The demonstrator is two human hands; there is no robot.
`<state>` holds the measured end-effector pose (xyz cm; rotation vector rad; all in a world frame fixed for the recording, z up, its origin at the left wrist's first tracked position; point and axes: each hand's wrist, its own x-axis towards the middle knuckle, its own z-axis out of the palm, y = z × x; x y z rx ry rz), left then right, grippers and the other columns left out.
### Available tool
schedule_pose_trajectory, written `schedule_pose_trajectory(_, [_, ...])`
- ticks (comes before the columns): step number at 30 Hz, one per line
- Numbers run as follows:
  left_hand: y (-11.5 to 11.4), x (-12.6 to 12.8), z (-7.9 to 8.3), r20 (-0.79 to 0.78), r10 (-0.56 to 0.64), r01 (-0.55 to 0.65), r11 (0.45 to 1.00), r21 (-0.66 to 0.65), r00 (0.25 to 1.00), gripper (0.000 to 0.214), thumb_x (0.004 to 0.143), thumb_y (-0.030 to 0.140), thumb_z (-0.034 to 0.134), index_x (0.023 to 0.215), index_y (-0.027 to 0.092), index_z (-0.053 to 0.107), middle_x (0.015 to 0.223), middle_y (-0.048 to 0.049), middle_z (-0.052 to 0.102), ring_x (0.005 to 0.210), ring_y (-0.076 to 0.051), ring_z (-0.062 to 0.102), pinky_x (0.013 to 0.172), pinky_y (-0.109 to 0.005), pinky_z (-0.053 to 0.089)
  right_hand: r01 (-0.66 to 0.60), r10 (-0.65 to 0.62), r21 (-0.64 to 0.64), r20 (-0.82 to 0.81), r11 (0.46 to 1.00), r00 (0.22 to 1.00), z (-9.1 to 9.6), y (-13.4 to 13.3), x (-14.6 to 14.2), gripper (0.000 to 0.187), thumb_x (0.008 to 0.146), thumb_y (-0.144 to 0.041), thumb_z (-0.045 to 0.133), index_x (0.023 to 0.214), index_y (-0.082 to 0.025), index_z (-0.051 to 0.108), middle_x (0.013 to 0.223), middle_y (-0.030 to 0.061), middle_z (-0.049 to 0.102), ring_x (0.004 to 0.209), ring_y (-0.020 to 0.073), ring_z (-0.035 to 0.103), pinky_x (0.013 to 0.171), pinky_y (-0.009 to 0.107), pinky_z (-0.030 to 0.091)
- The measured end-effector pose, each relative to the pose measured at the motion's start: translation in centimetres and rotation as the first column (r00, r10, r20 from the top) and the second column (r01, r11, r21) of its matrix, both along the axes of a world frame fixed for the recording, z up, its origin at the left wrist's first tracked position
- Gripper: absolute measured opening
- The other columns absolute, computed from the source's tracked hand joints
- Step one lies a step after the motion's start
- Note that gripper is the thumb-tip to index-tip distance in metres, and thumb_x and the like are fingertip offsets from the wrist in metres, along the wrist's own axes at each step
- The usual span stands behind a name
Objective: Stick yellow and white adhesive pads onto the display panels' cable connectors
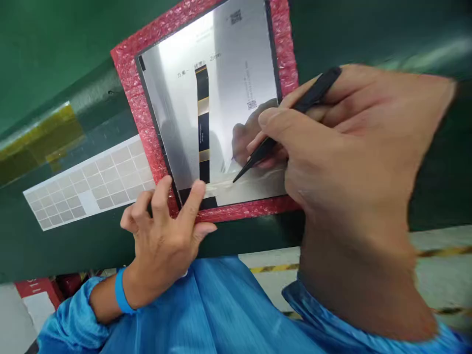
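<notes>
A silvery display panel [232,73] lies on red bubble wrap [134,98], with a dark ribbon cable [203,128] running down its face. My left hand [165,226] is spread at the panel's lower left corner. Its index fingertip presses near the cable's lower end, and the other fingers rest on or beside the red wrap. Black tweezers [261,150] are gripped in my right hand [342,142], over the panel's right side. Their pointed tip is at a pale translucent strip [221,187] near the lower edge; whether it touches cannot be told.
The green work surface [66,44] extends around the panel. A white sheet of grey rectangular labels [92,182], one label gone, lies to the left, partly under the wrap. Yellowish tape [47,137] is stuck farther left. A floor with yellow-black striping [275,268] shows below the table edge.
</notes>
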<state>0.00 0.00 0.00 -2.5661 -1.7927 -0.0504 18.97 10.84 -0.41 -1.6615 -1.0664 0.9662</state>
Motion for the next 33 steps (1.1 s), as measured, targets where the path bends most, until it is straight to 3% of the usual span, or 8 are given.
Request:
schedule_pose_trajectory(7, [0.3, -0.2, -1.1, 0.064, -0.122, 0.116, 0.990, 0.085, 0.990, 0.069, 0.110, 0.069, 0.031, 0.155, 0.029, 0.064, 0.150, -0.0202, 0.056, 0.132, -0.037, 0.042, 0.108, -0.052, 0.027, 0.012, -0.012, -0.001, -0.106, 1.000, 0.994, -0.5, -0.1, -0.2, 0.025, 0.088, 0.001, 0.069, 0.071, -0.016, 0.062, 0.061, -0.0060, 0.069, 0.052, 0.0098, 0.071, 0.041, 0.013, 0.048])
schedule_pose_trajectory(13, [1.5, -0.4, -1.0, 0.031, -0.256, 0.254, 0.966, 0.049, 0.966, 0.075, 0.100, 0.078, 0.049, 0.157, 0.031, 0.060, 0.157, -0.0156, 0.057, 0.138, -0.037, 0.039, 0.115, -0.051, 0.026, 0.004, 0.003, 0.058, -0.131, 0.998, 0.991, -1.5, -0.3, -0.1, 0.021, 0.087, -0.003, 0.068, 0.072, -0.016, 0.064, 0.061, -0.0052, 0.069, 0.050, 0.0100, 0.069, 0.043, 0.015, 0.050])
schedule_pose_trajectory(18, [1.2, -2.2, -0.6, 0.057, -0.238, 0.237, 0.971, 0.026, 0.970, 0.071, 0.104, 0.077, 0.037, 0.153, 0.032, 0.063, 0.159, -0.0168, 0.055, 0.141, -0.038, 0.039, 0.113, -0.054, 0.025, 0.030, -0.028, 0.018, -0.129, 0.999, 0.991, -1.5, -0.2, -0.3, 0.020, 0.084, -0.005, 0.070, 0.071, -0.018, 0.065, 0.061, -0.0029, 0.070, 0.048, 0.0130, 0.067, 0.040, 0.020, 0.049])
schedule_pose_trajectory(23, [0.4, -3.4, 0.0, 0.110, -0.143, 0.148, 0.988, -0.039, 0.984, 0.056, 0.112, 0.061, 0.037, 0.147, 0.031, 0.068, 0.157, -0.0199, 0.052, 0.142, -0.042, 0.041, 0.109, -0.059, 0.029, 0.033, -0.034, -0.010, -0.164, 0.999, 0.986, -1.5, -0.1, -0.3, 0.021, 0.084, -0.005, 0.072, 0.070, -0.020, 0.065, 0.059, -0.0022, 0.070, 0.043, 0.0105, 0.062, 0.038, 0.018, 0.047])
schedule_pose_trajectory(27, [2.4, -3.2, 1.0, 0.350, 0.059, -0.014, 0.991, -0.130, 0.935, 0.040, 0.115, 0.041, 0.041, 0.136, 0.024, 0.071, 0.141, -0.0167, 0.061, 0.129, -0.034, 0.056, 0.104, -0.050, 0.043, 0.017, -0.029, -0.041, -0.301, 0.999, 0.953, -2.1, 0.0, -0.2, 0.015, 0.079, -0.012, 0.075, 0.071, -0.020, 0.064, 0.058, -0.0011, 0.069, 0.041, 0.0123, 0.061, 0.036, 0.019, 0.046])
schedule_pose_trajectory(29, [4.3, -2.5, 1.6, 0.431, 0.283, -0.194, 0.952, -0.237, 0.857, 0.036, 0.113, 0.036, 0.044, 0.138, 0.021, 0.066, 0.126, -0.0146, 0.066, 0.114, -0.030, 0.064, 0.098, -0.045, 0.049, 0.011, -0.033, -0.067, -0.327, 0.998, 0.944, -2.6, 0.1, -0.3, 0.013, 0.076, -0.018, 0.077, 0.071, -0.019, 0.065, 0.058, -0.0005, 0.069, 0.041, 0.0119, 0.060, 0.036, 0.019, 0.045])
schedule_pose_trajectory(31, [6.5, -1.6, 2.1, 0.436, 0.488, -0.342, 0.863, -0.372, 0.757, 0.035, 0.111, 0.036, 0.049, 0.138, 0.018, 0.062, 0.118, -0.0148, 0.068, 0.109, -0.032, 0.065, 0.095, -0.045, 0.050, 0.023, -0.050, -0.083, -0.341, 0.996, 0.939, -2.9, 0.2, -0.5, 0.015, 0.074, -0.024, 0.080, 0.073, -0.019, 0.065, 0.060, 0.0001, 0.069, 0.041, 0.0116, 0.059, 0.036, 0.019, 0.046])
schedule_pose_trajectory(33, [8.4, -0.8, 2.4, 0.430, 0.595, -0.403, 0.791, -0.459, 0.678, 0.035, 0.107, 0.037, 0.057, 0.134, 0.015, 0.061, 0.118, -0.0182, 0.069, 0.113, -0.036, 0.065, 0.096, -0.046, 0.048, 0.051, -0.079, -0.088, -0.360, 0.995, 0.929, -3.1, 0.3, -0.8, 0.020, 0.072, -0.029, 0.082, 0.074, -0.019, 0.065, 0.060, 0.0000, 0.069, 0.042, 0.0118, 0.059, 0.037, 0.020, 0.047])
